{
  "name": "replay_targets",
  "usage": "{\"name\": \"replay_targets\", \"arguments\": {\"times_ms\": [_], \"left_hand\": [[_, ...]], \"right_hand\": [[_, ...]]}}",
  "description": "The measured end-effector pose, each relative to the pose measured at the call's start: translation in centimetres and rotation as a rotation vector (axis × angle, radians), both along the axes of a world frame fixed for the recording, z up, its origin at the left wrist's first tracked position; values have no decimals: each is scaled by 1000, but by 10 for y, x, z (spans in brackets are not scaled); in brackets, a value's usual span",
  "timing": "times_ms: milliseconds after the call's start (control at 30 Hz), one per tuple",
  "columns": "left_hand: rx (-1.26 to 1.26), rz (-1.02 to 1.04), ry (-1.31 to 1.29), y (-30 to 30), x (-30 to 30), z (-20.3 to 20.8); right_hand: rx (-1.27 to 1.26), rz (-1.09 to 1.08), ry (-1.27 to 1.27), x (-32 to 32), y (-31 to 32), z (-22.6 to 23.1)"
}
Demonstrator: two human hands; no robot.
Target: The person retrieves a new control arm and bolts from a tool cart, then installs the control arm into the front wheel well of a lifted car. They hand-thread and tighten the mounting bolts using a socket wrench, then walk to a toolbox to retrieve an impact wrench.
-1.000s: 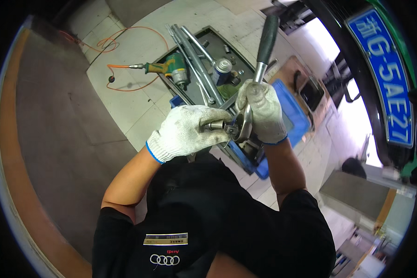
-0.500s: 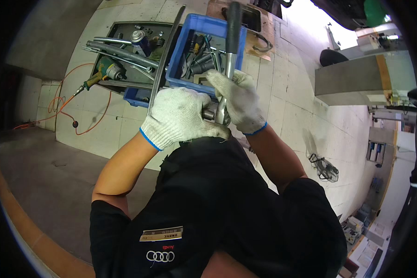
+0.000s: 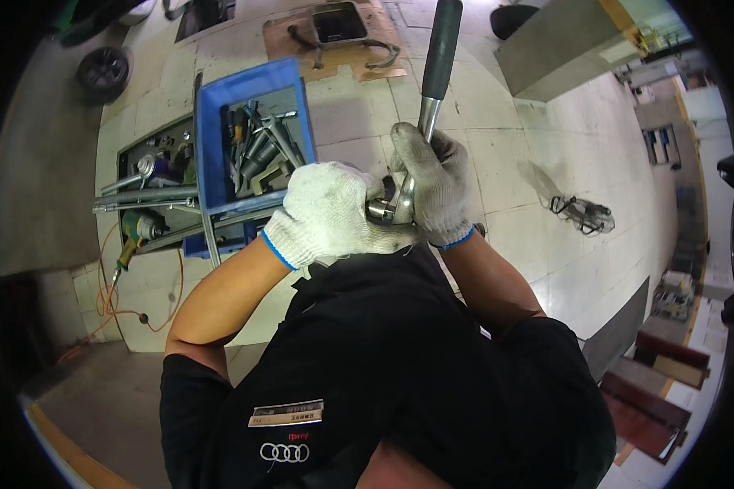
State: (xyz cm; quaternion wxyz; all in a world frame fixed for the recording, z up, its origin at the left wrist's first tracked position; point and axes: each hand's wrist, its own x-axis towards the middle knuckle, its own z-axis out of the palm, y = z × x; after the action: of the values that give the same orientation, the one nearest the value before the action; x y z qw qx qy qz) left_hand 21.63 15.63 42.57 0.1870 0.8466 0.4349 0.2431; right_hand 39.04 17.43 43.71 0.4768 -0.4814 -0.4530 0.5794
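Note:
In white knit gloves with blue cuffs, both hands meet in front of my waist. My right hand (image 3: pixel 440 183) is closed round the shiny shaft of a ratchet wrench (image 3: pixel 442 61). Its black-gripped handle points up and away from me, leaning slightly right. At the wrench's lower end, next to its head, is a short metal socket (image 3: pixel 379 210). My left hand (image 3: pixel 330 212) is closed round this socket, thumb below and fingers above. Whether the socket is fully seated on the wrench I cannot tell.
Left of my hands, a blue bin (image 3: pixel 206 147) of hand tools sits on a grey tool tray (image 3: pixel 126 163) with bars and a spray can. A green impact wrench (image 3: pixel 143 226) trails an orange hose (image 3: pixel 179 293). Cardboard (image 3: pixel 289 53) lies ahead; a wire-like object (image 3: pixel 583 213) lies right.
My view has turned, so the bin and tray sit farther left and lower. The wrench handle now leans more to the right. Both hands keep their hold on wrench and socket.

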Motion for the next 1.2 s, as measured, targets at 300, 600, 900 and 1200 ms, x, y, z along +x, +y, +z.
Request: {"name": "replay_targets", "arguments": {"times_ms": [300, 600, 900, 1200], "left_hand": [[-294, -130, -98, 149, 142, -48], [-608, -628, -217, 352, 344, -60], [-537, -737, -538, 506, 461, -62], [-1280, 91, -909, 702, 571, -32]], "right_hand": [[-310, -172, 113, 135, 129, -66], [-173, -36, 496, 367, 252, -62], [35, -44, 957, 472, 381, -66], [674, -271, -423, 558, 592, -38]]}}
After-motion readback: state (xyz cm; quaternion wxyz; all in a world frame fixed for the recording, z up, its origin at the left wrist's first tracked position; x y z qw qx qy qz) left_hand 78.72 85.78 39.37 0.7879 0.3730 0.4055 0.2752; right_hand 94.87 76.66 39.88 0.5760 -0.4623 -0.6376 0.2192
